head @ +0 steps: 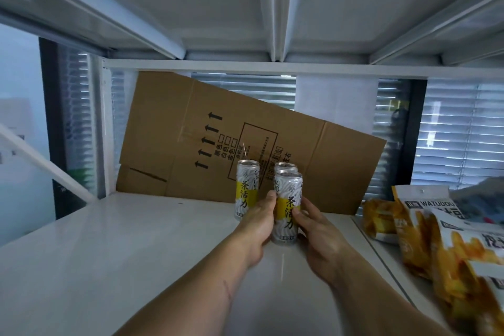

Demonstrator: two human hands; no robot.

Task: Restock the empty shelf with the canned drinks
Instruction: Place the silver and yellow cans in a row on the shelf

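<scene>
- We see a white shelf (pixel 136 254) from a head-worn camera, with both of our bare arms reaching forward onto it.
- Our left hand (pixel 259 224) and our right hand (pixel 319 232) wrap a front can (pixel 286 215) from either side; it stands upright on the shelf between the two palms.
- The fingers (pixel 270 199) of the left hand curl round the can's left side, the thumb tip near its yellow band.
- The right-hand fingers (pixel 308 207) curl round its right side, so both hands grip this one can.
- The can is silver-white with a yellow band and Chinese characters.
- Just beyond the fingertips, directly behind the held can, a rear can (pixel 285 168) stands upright, mostly hidden.
- Past the left fingertips, a left can (pixel 246 191) of the same drink stands upright, just beside the left hand; whether they touch we cannot tell.
- Further behind the cans, a flattened cardboard box (pixel 245 139) leans tilted against the shelf's back, printed with arrows.
- To the right of the right hand, well apart, snack bags (pixel 436 234) with orange contents lie in a heap.
- Window blinds (pixel 458 131) show behind the shelving.
</scene>
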